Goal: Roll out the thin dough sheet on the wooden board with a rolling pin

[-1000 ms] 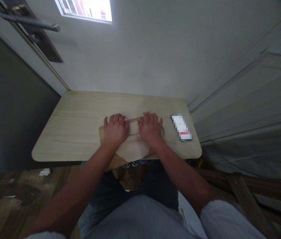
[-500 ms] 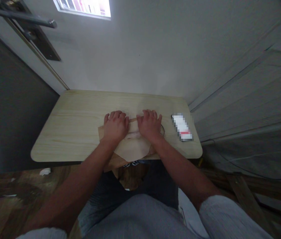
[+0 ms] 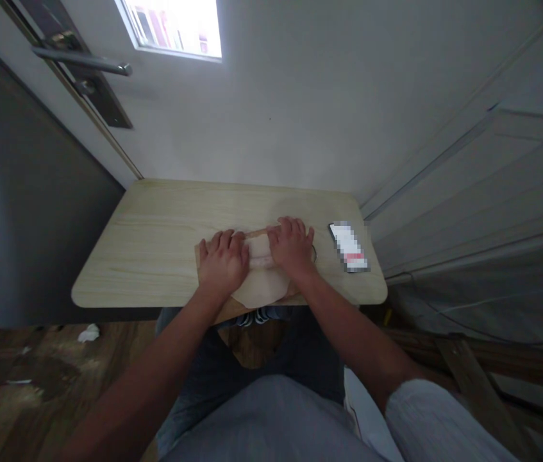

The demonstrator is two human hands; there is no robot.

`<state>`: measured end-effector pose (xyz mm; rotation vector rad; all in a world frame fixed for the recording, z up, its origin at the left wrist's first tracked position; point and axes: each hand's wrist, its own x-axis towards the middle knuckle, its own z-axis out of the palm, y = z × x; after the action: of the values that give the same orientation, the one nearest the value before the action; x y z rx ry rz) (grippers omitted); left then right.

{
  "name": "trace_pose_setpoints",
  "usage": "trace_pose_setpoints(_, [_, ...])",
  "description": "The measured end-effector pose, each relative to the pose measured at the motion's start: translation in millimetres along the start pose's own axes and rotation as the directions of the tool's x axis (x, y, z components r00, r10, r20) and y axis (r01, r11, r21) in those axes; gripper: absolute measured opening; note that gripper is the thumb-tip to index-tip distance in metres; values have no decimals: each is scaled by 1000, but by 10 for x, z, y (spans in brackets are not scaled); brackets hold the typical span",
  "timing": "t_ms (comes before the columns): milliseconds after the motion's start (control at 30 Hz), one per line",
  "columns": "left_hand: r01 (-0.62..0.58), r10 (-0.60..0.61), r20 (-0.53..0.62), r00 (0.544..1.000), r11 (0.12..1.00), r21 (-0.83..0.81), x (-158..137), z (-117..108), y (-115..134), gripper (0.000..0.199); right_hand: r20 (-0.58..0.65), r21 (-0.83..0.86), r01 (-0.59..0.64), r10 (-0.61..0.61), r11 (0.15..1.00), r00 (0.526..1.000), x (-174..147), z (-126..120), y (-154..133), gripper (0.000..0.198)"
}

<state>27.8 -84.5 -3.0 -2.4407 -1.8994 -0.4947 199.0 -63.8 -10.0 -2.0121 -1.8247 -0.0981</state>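
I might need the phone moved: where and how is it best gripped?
Probably grip the phone by its long edges, mid-length, from above: it lies flat, slanted and narrow across, with table showing beside both edges. The right hand is nearest.

A pale cream sheet (image 3: 261, 290) lies flat upon a brown sheet (image 3: 229, 312), near the middle of the table's near side. Its near end is rounded, and a crosswise crease marks its surface. The brown sheet shows at the far and left sides and extends past the table's (image 3: 156, 244) near edge.
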Motion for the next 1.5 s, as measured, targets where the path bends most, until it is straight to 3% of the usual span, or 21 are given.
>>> trace_pose_setpoints(300, [-7, 7, 35, 999, 1000, 2, 46, 38, -33, 46, 50, -66, 17, -14, 998, 999, -174, -14, 97, 54])
trace_pose_setpoints(1000, [13, -11, 163, 987, 1000, -11, 484, 59, -160, 51, 79, -41, 11, -8, 999, 997, 264, 103, 48, 55])
trace_pose_setpoints(1200, [24, -23, 128, 991, 1000, -5, 607, 55, -163, 50, 52, -34, -1, 3, 999, 999, 393, 147, 43, 52])
trace_pose_setpoints(1500, [6, -7, 123, 992, 1000, 3, 523, 33, -157, 49, 37, -43, 0, 2, 999, 999, 321, 139, 43, 50])
